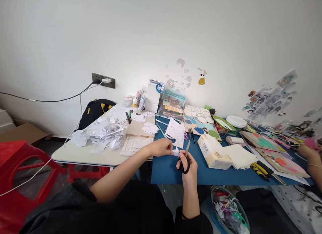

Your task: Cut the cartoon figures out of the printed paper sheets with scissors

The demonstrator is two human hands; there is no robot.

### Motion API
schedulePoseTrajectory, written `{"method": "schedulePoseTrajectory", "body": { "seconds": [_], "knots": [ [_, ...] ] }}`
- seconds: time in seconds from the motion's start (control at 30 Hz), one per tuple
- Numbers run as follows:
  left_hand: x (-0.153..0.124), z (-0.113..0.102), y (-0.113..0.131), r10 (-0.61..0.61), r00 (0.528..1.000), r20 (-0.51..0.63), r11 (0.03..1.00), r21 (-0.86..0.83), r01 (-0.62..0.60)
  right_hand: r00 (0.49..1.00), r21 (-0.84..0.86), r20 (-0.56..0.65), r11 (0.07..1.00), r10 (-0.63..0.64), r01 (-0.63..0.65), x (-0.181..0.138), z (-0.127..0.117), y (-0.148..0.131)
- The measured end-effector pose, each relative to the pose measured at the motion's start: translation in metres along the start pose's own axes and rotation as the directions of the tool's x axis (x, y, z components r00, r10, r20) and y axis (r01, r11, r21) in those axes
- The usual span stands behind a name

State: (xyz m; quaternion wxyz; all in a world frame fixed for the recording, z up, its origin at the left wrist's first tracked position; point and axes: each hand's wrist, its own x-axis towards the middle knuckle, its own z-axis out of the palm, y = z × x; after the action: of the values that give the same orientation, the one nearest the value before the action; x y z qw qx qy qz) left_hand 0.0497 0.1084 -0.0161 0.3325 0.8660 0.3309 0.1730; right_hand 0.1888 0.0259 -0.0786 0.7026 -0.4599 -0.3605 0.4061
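Note:
My right hand [189, 167] is closed around the black handles of a pair of scissors [186, 154], blades pointing up and away. My left hand [161, 147] pinches a small white paper cutout [175, 151] right beside the blades, over the blue table top [171, 170]. A larger printed sheet with line drawings [175, 131] lies just behind both hands.
A heap of white paper scraps [99, 135] covers the white table at left. A tissue pack [213, 151], paper stack [238, 156], coloured card, tools and stickers crowd the right. Another person's hand [310, 153] works at far right. A scrap bin [230, 209] and red stool [22, 170] stand below.

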Motion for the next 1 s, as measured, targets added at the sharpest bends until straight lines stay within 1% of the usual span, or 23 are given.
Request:
{"method": "schedulePoseTrajectory", "body": {
  "seconds": [0.13, 0.27, 0.37, 0.47, 0.53, 0.6, 0.67, 0.73, 0.77, 0.83, 0.9, 0.97, 1.0],
  "knots": [
    [-0.026, 0.007, 0.006, -0.010, 0.993, -0.119, 0.987, -0.162, -0.009, 1.000, 0.024, -0.023, 1.000, -0.006, 0.007, -0.006, 0.002, -0.001],
    [-0.047, 0.023, 0.010, -0.067, 0.964, -0.256, 0.950, -0.311, -0.016, 1.000, 0.033, 0.018, 0.999, 0.009, -0.009, -0.018, 0.007, -0.006],
    [-0.061, 0.033, 0.016, -0.128, 0.937, -0.324, 0.876, -0.480, -0.046, 0.998, 0.007, 0.060, 1.000, 0.015, -0.015, -0.027, 0.013, -0.014],
    [-0.074, 0.034, 0.022, -0.202, 0.915, -0.349, 0.780, -0.622, -0.065, 0.997, -0.031, 0.074, 1.000, 0.000, 0.003, -0.036, 0.020, -0.022],
    [-0.083, 0.031, 0.025, -0.223, 0.911, -0.346, 0.770, -0.636, -0.053, 0.997, -0.064, 0.079, 0.998, -0.016, 0.021, -0.041, 0.023, -0.027],
    [-0.092, 0.027, 0.028, -0.218, 0.914, -0.343, 0.783, -0.620, -0.046, 0.995, -0.093, 0.092, 0.995, -0.031, 0.039, -0.047, 0.025, -0.032],
    [-0.098, 0.024, 0.030, -0.211, 0.914, -0.348, 0.796, -0.604, -0.046, 0.991, -0.119, 0.133, 0.992, -0.026, 0.042, -0.052, 0.027, -0.037],
    [-0.103, 0.022, 0.033, -0.226, 0.904, -0.363, 0.796, -0.603, -0.043, 0.986, -0.140, 0.166, 0.989, -0.014, 0.037, -0.056, 0.030, -0.041],
    [-0.104, 0.022, 0.034, -0.239, 0.897, -0.373, 0.791, -0.611, -0.043, 0.986, -0.145, 0.163, 0.989, -0.013, 0.037, -0.058, 0.032, -0.043],
    [-0.104, 0.023, 0.036, -0.263, 0.873, -0.410, 0.775, -0.629, -0.061, 0.992, -0.135, 0.119, 0.990, -0.030, 0.046, -0.061, 0.036, -0.044],
    [-0.104, 0.025, 0.038, -0.284, 0.834, -0.474, 0.765, -0.636, -0.101, 0.997, -0.111, 0.061, 0.992, -0.048, 0.055, -0.062, 0.041, -0.043],
    [-0.104, 0.026, 0.040, -0.286, 0.798, -0.531, 0.766, -0.627, -0.142, 0.998, -0.096, 0.040, 0.994, -0.047, 0.050, -0.063, 0.045, -0.042],
    [-0.104, 0.027, 0.040, -0.280, 0.791, -0.544, 0.768, -0.621, -0.155, 0.999, -0.086, 0.030, 0.995, -0.046, 0.048, -0.062, 0.046, -0.042]
  ]
}}
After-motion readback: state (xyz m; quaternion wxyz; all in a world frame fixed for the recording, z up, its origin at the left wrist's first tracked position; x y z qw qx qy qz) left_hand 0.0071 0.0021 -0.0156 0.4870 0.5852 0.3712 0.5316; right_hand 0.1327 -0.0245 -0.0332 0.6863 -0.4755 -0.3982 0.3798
